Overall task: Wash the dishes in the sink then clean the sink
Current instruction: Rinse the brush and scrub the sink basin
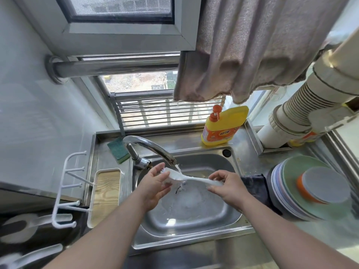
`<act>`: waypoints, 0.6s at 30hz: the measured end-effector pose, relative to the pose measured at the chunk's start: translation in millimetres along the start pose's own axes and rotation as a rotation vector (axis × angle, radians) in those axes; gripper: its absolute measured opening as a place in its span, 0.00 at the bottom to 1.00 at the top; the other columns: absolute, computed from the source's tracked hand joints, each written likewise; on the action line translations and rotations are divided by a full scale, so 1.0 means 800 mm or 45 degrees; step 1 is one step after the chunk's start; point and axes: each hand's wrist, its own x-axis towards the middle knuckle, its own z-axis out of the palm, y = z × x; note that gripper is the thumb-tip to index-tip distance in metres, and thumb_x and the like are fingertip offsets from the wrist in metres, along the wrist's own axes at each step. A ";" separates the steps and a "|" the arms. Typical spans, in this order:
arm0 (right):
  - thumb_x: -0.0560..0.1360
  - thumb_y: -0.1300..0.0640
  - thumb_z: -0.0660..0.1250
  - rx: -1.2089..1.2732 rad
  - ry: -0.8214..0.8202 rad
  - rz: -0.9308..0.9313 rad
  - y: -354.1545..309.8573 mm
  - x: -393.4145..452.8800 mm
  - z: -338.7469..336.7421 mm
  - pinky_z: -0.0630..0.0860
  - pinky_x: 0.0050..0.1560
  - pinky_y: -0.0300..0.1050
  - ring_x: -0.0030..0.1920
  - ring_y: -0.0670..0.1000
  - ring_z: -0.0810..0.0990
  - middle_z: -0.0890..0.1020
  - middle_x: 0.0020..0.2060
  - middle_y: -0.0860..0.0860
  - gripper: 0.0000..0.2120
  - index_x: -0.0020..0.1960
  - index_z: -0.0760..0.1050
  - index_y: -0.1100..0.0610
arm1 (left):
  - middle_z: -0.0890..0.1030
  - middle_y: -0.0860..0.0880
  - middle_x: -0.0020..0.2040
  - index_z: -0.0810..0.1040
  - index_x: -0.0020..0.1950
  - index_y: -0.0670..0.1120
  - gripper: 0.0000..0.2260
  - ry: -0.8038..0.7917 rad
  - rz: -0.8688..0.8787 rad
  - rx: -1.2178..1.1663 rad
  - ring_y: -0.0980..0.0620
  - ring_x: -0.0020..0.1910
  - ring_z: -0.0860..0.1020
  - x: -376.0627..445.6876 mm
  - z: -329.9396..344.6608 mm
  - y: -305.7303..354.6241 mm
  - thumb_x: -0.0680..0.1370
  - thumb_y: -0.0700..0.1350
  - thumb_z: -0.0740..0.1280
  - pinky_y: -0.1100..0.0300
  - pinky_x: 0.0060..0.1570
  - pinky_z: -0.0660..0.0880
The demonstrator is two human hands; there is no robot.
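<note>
Right hand [226, 186] pinching the handle of a white brush [186, 177], left hand [155, 183] open with fingers against its bristles, under the running faucet [149, 148], above the steel sink [194, 220]

A brush [186, 177] is lying across the sink [194, 230], under the tap [153, 150]; plates [303, 191] are sitting right, a sponge [118, 150] behind-left.

Grey-brown cloth [242, 45], hanging over the window at upper right. White ribbed pipe [303, 105], running down to the counter at right. White hook rack [68, 191], on the left wall. White tray with wooden base [105, 195], just left of the basin. Metal rail [112, 66], horizontal across the window. Folding metal rack [165, 111], leaning upright against the window behind the counter.
</note>
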 end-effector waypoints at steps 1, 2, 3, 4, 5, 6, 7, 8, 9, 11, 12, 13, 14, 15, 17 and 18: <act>0.67 0.57 0.83 0.016 0.001 -0.004 -0.004 0.003 0.007 0.79 0.45 0.44 0.42 0.47 0.81 0.83 0.43 0.48 0.11 0.44 0.84 0.46 | 0.84 0.47 0.55 0.78 0.66 0.56 0.17 0.011 0.045 0.015 0.45 0.48 0.83 0.000 -0.004 0.004 0.82 0.38 0.70 0.50 0.57 0.80; 0.68 0.57 0.83 0.026 0.002 -0.009 -0.009 0.007 0.014 0.78 0.45 0.43 0.42 0.46 0.80 0.83 0.43 0.48 0.11 0.44 0.84 0.46 | 0.84 0.47 0.53 0.78 0.67 0.56 0.18 0.029 0.097 0.028 0.46 0.47 0.82 -0.001 -0.009 0.008 0.82 0.37 0.70 0.50 0.57 0.79; 0.69 0.58 0.83 0.035 0.000 -0.016 -0.013 0.011 0.022 0.78 0.44 0.42 0.43 0.46 0.80 0.82 0.44 0.48 0.11 0.44 0.84 0.47 | 0.84 0.47 0.52 0.79 0.68 0.54 0.18 0.048 0.148 0.031 0.47 0.46 0.82 -0.002 -0.014 0.012 0.81 0.36 0.70 0.51 0.56 0.80; 0.69 0.58 0.82 0.048 -0.002 -0.015 -0.018 0.015 0.029 0.77 0.43 0.41 0.44 0.47 0.80 0.82 0.46 0.49 0.11 0.44 0.84 0.47 | 0.83 0.46 0.52 0.79 0.68 0.53 0.19 0.066 0.191 0.024 0.47 0.47 0.82 -0.002 -0.019 0.016 0.81 0.36 0.71 0.52 0.55 0.80; 0.70 0.59 0.82 0.067 -0.001 -0.010 -0.022 0.019 0.035 0.77 0.42 0.40 0.45 0.47 0.80 0.82 0.47 0.49 0.11 0.45 0.83 0.47 | 0.81 0.45 0.53 0.79 0.68 0.53 0.19 0.084 0.226 0.014 0.47 0.48 0.81 -0.003 -0.024 0.020 0.81 0.35 0.71 0.52 0.56 0.80; 0.70 0.59 0.82 0.082 -0.001 -0.001 -0.027 0.023 0.042 0.77 0.41 0.40 0.47 0.48 0.80 0.81 0.48 0.49 0.11 0.45 0.83 0.46 | 0.80 0.44 0.54 0.80 0.66 0.53 0.19 0.101 0.253 0.002 0.46 0.50 0.81 -0.003 -0.029 0.023 0.80 0.35 0.71 0.50 0.57 0.80; 0.71 0.59 0.81 0.092 -0.007 0.004 -0.031 0.026 0.049 0.77 0.41 0.41 0.47 0.48 0.80 0.81 0.49 0.49 0.11 0.45 0.83 0.46 | 0.79 0.42 0.56 0.80 0.65 0.54 0.18 0.118 0.273 -0.015 0.45 0.52 0.80 -0.004 -0.034 0.025 0.80 0.35 0.72 0.48 0.60 0.80; 0.72 0.60 0.81 0.101 -0.014 0.011 -0.035 0.030 0.055 0.77 0.42 0.41 0.48 0.48 0.80 0.81 0.49 0.49 0.11 0.45 0.83 0.46 | 0.78 0.40 0.57 0.80 0.64 0.53 0.18 0.132 0.287 -0.038 0.43 0.54 0.80 -0.005 -0.038 0.027 0.80 0.34 0.72 0.45 0.62 0.79; 0.72 0.60 0.80 0.113 -0.021 0.014 -0.039 0.033 0.061 0.77 0.43 0.41 0.47 0.47 0.80 0.81 0.49 0.48 0.11 0.46 0.83 0.47 | 0.78 0.39 0.57 0.80 0.64 0.53 0.18 0.145 0.299 -0.063 0.42 0.54 0.80 -0.006 -0.042 0.028 0.80 0.33 0.71 0.45 0.62 0.79; 0.72 0.61 0.80 0.123 -0.032 0.010 -0.047 0.038 0.072 0.75 0.42 0.39 0.46 0.46 0.79 0.80 0.49 0.48 0.10 0.47 0.83 0.48 | 0.79 0.38 0.58 0.78 0.66 0.51 0.18 0.170 0.308 -0.101 0.43 0.52 0.80 -0.010 -0.050 0.030 0.80 0.33 0.70 0.50 0.54 0.82; 0.72 0.61 0.80 0.126 -0.044 0.006 -0.051 0.039 0.076 0.75 0.41 0.38 0.45 0.45 0.79 0.80 0.48 0.48 0.10 0.48 0.83 0.48 | 0.80 0.38 0.57 0.77 0.67 0.50 0.18 0.182 0.305 -0.113 0.44 0.49 0.81 -0.013 -0.054 0.030 0.81 0.33 0.69 0.55 0.47 0.83; 0.72 0.62 0.80 0.139 -0.063 0.004 -0.054 0.041 0.082 0.76 0.42 0.39 0.44 0.46 0.79 0.80 0.47 0.48 0.11 0.47 0.83 0.49 | 0.82 0.39 0.57 0.77 0.67 0.50 0.18 0.196 0.299 -0.127 0.46 0.46 0.82 -0.016 -0.059 0.030 0.81 0.32 0.68 0.58 0.41 0.83; 0.71 0.62 0.80 0.158 -0.080 0.004 -0.056 0.043 0.088 0.77 0.44 0.40 0.43 0.47 0.79 0.80 0.46 0.48 0.11 0.47 0.83 0.49 | 0.84 0.40 0.55 0.78 0.66 0.51 0.18 0.211 0.295 -0.135 0.47 0.44 0.83 -0.019 -0.064 0.029 0.82 0.33 0.68 0.60 0.38 0.83; 0.70 0.62 0.81 0.169 -0.087 0.006 -0.058 0.044 0.094 0.79 0.46 0.42 0.44 0.48 0.80 0.81 0.45 0.48 0.11 0.46 0.83 0.49 | 0.84 0.42 0.54 0.79 0.65 0.52 0.17 0.228 0.291 -0.138 0.48 0.43 0.83 -0.021 -0.068 0.028 0.82 0.33 0.67 0.59 0.38 0.83; 0.69 0.61 0.81 0.166 -0.090 0.015 -0.061 0.045 0.105 0.80 0.50 0.44 0.46 0.50 0.83 0.84 0.45 0.47 0.11 0.45 0.83 0.49 | 0.84 0.45 0.52 0.80 0.62 0.52 0.14 0.267 0.285 -0.115 0.49 0.42 0.81 -0.022 -0.075 0.023 0.83 0.35 0.65 0.57 0.41 0.80; 0.68 0.61 0.81 0.165 -0.090 0.014 -0.062 0.046 0.109 0.81 0.50 0.45 0.46 0.50 0.84 0.85 0.44 0.47 0.11 0.45 0.83 0.49 | 0.83 0.45 0.51 0.80 0.61 0.51 0.12 0.299 0.274 -0.085 0.49 0.41 0.79 -0.021 -0.077 0.020 0.84 0.37 0.64 0.57 0.41 0.76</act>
